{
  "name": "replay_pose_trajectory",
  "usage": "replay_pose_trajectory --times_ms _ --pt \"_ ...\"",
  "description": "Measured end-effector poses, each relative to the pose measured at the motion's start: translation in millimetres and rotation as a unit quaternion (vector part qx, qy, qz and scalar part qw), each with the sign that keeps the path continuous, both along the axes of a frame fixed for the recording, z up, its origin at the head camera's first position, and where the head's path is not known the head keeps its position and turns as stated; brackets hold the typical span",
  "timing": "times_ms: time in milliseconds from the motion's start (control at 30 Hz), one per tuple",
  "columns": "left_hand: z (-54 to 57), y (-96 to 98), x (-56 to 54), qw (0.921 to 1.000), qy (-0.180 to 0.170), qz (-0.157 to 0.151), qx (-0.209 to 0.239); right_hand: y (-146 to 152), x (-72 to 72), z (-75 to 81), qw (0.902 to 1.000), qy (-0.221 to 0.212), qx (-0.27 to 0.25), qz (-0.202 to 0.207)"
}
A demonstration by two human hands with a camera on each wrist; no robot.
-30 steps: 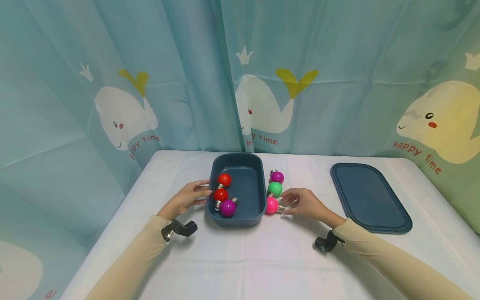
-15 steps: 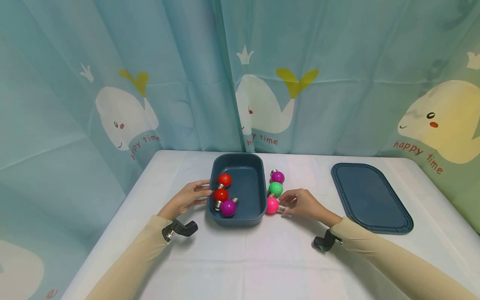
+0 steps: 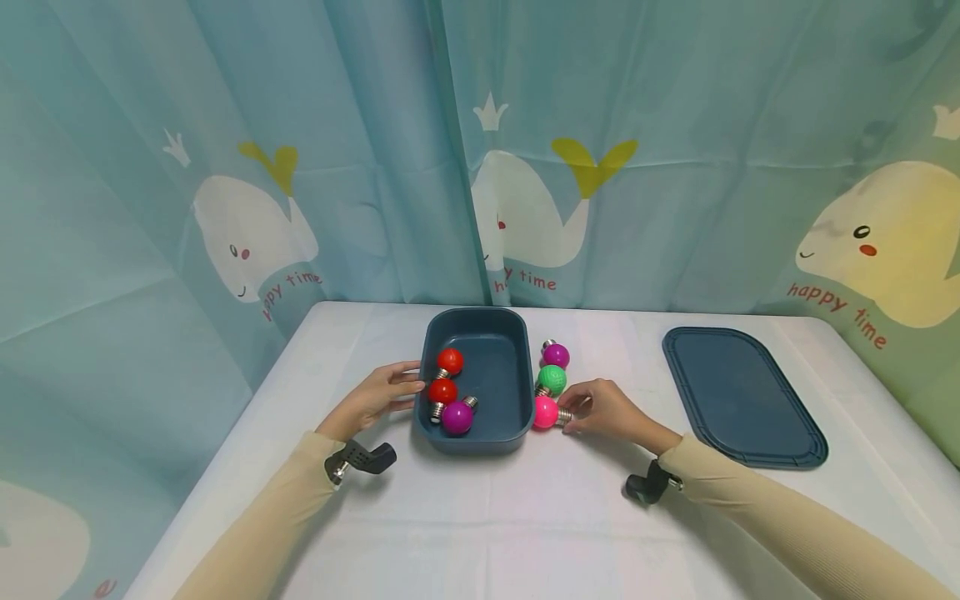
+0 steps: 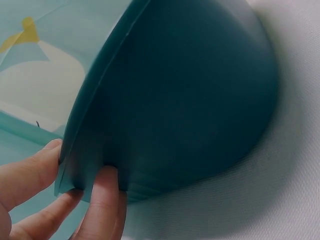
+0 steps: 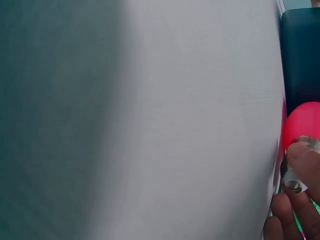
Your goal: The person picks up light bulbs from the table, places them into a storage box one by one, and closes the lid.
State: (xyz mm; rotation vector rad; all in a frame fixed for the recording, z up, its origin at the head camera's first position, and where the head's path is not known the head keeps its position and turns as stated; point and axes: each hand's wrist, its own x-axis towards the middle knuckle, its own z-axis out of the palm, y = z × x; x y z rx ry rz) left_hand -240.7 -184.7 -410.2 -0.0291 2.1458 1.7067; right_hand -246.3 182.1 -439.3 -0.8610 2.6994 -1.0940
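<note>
Across the white desk (image 5: 200, 120) I see the fingers (image 5: 307, 162) pinch the pink bulb (image 5: 306, 120) at its metal base (image 5: 293, 187), beside a dark-blue bin (image 5: 302, 55).

A dark blue lid (image 3: 745, 397) lies on the right of the white table (image 3: 510, 517), a whale-printed curtain (image 3: 690, 108) hanging behind.

White-clothed table (image 3: 465, 525): blue box (image 3: 471, 447), lid (image 3: 742, 396), bulbs (image 3: 552, 380).

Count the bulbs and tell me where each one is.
6. In the box: far red bulb, near red bulb, purple bulb. On the table, right of it: another purple bulb, green bulb, pink bulb pinched by the right hand.
</note>
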Motion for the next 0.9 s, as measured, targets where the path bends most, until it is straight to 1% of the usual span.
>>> replay_pose_trajectory --times_ms 133,267,600,833,900 --pt "0.2 0.3 0.1 1.0 -0.001 0.002 -0.001 2 1.2 0.1 0.9999 -0.01 -0.009 -0.009" --pt "0.5 0.2 0.0 1.0 0.001 -0.001 0.002 7 1.2 -0.3 0.9993 -0.027 -0.023 -0.011" --pt "0.2 0.3 -1.0 1.0 -0.002 0.001 0.005 17 0.2 -0.9 0.994 -0.072 -0.081 -0.013" --pt "-0.2 0.3 -0.8 1.0 -0.004 0.007 0.006 21 -2.6 1.8 0.9907 -0.085 -0.106 -0.008" --pt "-0.4 -0.2 -0.2 1.0 -0.001 0.003 0.001 23 -4.3 4.5 0.9898 -0.088 -0.112 -0.006"
